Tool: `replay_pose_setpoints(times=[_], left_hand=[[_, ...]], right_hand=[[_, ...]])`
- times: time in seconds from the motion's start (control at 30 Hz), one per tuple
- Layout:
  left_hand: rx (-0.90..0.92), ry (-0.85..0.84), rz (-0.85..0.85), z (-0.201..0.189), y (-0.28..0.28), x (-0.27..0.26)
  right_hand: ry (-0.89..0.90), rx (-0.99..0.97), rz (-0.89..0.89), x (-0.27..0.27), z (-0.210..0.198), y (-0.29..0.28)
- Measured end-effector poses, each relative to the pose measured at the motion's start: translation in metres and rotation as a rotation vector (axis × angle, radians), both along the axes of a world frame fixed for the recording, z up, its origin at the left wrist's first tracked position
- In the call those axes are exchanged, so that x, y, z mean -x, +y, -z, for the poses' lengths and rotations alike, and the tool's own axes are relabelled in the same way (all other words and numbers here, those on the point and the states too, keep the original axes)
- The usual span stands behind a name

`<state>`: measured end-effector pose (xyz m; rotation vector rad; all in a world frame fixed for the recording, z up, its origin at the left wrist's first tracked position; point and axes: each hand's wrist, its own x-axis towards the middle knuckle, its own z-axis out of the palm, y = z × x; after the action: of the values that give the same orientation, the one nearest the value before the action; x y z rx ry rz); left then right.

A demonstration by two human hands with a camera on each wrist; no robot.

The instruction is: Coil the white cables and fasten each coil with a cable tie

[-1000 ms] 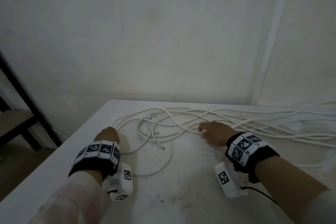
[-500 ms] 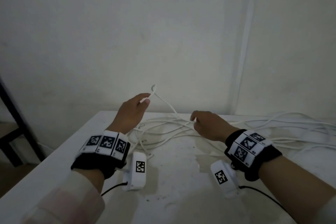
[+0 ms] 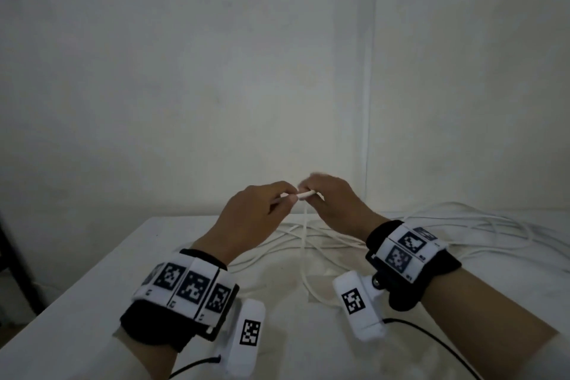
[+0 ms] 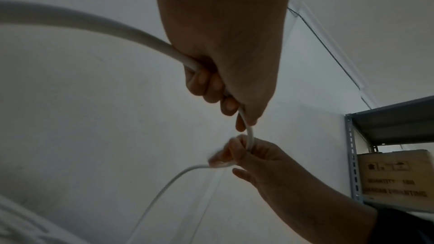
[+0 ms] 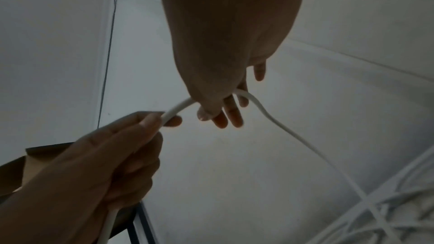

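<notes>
Both hands are raised above the white table (image 3: 154, 271) and meet over its middle. My left hand (image 3: 285, 199) grips a white cable (image 3: 306, 194) near its end, fingers curled round it (image 4: 211, 84). My right hand (image 3: 310, 191) pinches the same cable just beside the left; its thumb and fingers close on it (image 4: 237, 151). From the right hand the cable (image 5: 277, 120) hangs down to a loose tangle of white cables (image 3: 447, 228) spread over the back and right of the table. I see no cable tie.
A pale wall stands close behind the table. In the left wrist view, a grey metal shelf (image 4: 352, 155) with a cardboard box (image 4: 394, 173) stands to the right. A dark rack (image 3: 12, 256) stands off the table's left edge. Black leads trail from the wrist cameras.
My left hand has lifted the cable end off the table and brought it to the centre. My right hand has risen from the tangle and taken hold of the same cable beside it.
</notes>
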<state>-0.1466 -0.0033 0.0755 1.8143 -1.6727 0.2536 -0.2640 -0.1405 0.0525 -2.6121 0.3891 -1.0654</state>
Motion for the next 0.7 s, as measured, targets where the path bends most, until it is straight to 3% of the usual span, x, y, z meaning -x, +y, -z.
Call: replay_pose_setpoints(times=[0.13, 0.23, 0.43, 0.7], left_hand=[[-0.018, 0.008, -0.029, 0.002, 0.012, -0.013], [-0.043, 0.005, -0.105, 0.008, 0.03, -0.033], [-0.086, 0.084, -0.282, 0.02, 0.062, -0.072], [0.052, 0.255, -0.3, 0.019, 0.062, -0.07]], right_hand=[[0.112, 0.061, 0.109, 0.027, -0.008, -0.009], [0.135, -0.049, 0.149, 0.054, -0.008, -0.019], [0.117, -0.238, 0.214, 0.087, -0.004, -0.029], [0.018, -0.191, 0.198, 0.084, 0.007, -0.016]])
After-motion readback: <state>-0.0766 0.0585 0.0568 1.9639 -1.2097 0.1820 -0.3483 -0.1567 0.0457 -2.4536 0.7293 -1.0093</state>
